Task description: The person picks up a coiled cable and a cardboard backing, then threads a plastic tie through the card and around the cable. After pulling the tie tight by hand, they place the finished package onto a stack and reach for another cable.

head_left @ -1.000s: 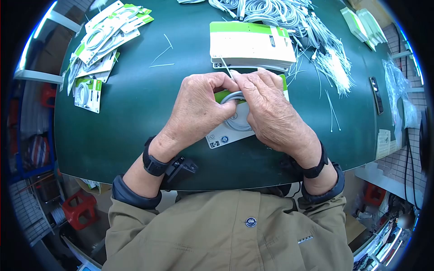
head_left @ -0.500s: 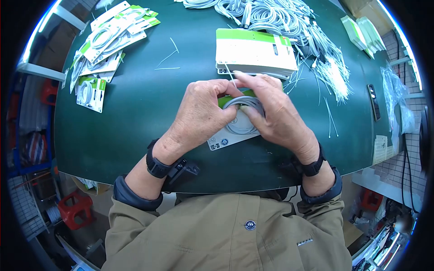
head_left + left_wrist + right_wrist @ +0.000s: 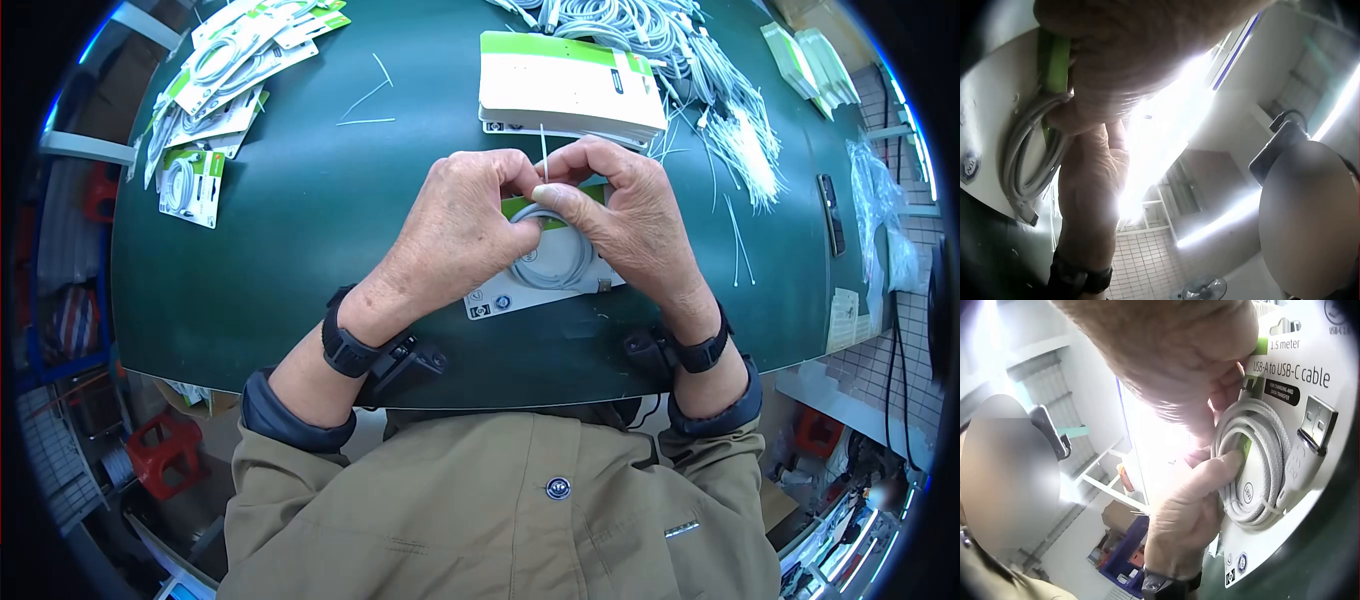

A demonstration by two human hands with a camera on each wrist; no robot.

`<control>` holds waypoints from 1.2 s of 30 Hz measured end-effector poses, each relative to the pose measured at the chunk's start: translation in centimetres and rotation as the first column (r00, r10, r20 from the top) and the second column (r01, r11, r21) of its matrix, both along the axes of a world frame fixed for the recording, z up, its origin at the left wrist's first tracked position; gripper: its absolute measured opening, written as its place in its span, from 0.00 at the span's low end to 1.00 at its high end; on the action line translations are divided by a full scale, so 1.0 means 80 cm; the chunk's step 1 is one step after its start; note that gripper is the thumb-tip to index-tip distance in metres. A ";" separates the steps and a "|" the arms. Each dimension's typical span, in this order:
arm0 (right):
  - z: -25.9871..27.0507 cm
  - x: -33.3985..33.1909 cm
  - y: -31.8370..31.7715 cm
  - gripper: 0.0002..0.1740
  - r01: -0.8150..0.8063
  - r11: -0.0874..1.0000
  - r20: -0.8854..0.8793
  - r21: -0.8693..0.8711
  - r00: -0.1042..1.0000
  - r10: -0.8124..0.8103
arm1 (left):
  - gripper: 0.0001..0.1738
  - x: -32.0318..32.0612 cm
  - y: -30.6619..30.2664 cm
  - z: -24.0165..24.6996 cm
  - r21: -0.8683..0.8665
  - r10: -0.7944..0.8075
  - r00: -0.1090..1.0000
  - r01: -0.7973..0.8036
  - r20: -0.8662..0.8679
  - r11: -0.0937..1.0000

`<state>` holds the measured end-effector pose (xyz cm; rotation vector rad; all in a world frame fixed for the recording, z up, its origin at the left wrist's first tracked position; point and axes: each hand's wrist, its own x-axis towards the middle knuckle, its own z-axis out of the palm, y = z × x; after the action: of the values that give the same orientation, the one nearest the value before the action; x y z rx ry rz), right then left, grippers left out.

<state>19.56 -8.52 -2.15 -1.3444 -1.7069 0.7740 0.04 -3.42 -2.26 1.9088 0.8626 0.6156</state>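
Note:
A coiled grey USB-A to USB-C cable (image 3: 1275,444) lies against a white-and-green packaging card (image 3: 520,297), low over the table. My left hand (image 3: 450,215) grips coil and card at their upper left, its thumb inside the coil. From the fingertips a thin white cable tie (image 3: 544,150) stands up past the card's top. My right hand (image 3: 640,215) pinches at the tie's base, thumb and forefinger bent together beside the left fingertips. The cable's metal USB-A plug (image 3: 1319,422) sticks out on the card's right in the right wrist view. Fingers hide the tie's lower end.
Beyond the hands is a stack of blank-backed cards (image 3: 570,85). Behind it spreads a heap of grey cables (image 3: 620,25), with a bundle of white ties (image 3: 745,155) at its right. Cards with cables (image 3: 215,75) pile at the left. A phone (image 3: 831,215) lies near the right edge.
My right thumb has come out of the coil up to the cable tie, baring more of the cable. The tie now stands more upright. My left hand keeps its grip.

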 end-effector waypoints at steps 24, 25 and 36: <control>-0.011 -0.002 0.000 0.05 0.078 0.935 0.167 0.346 0.976 -0.143 | 0.06 0.003 -0.002 -0.008 -0.140 -0.047 0.996 0.056 0.073 0.989; -0.011 -0.002 0.000 0.05 0.083 0.933 0.162 0.349 0.976 -0.147 | 0.06 0.004 -0.002 -0.009 -0.136 -0.046 0.995 0.057 0.083 0.989; -0.017 -0.004 0.000 0.06 0.142 0.937 0.088 0.320 0.980 -0.179 | 0.06 0.003 -0.001 -0.003 -0.140 -0.111 0.994 0.111 0.005 0.984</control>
<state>19.25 -8.50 -3.50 -1.3058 -1.6992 0.3196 0.32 -3.51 -2.49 1.8168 0.7753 0.4727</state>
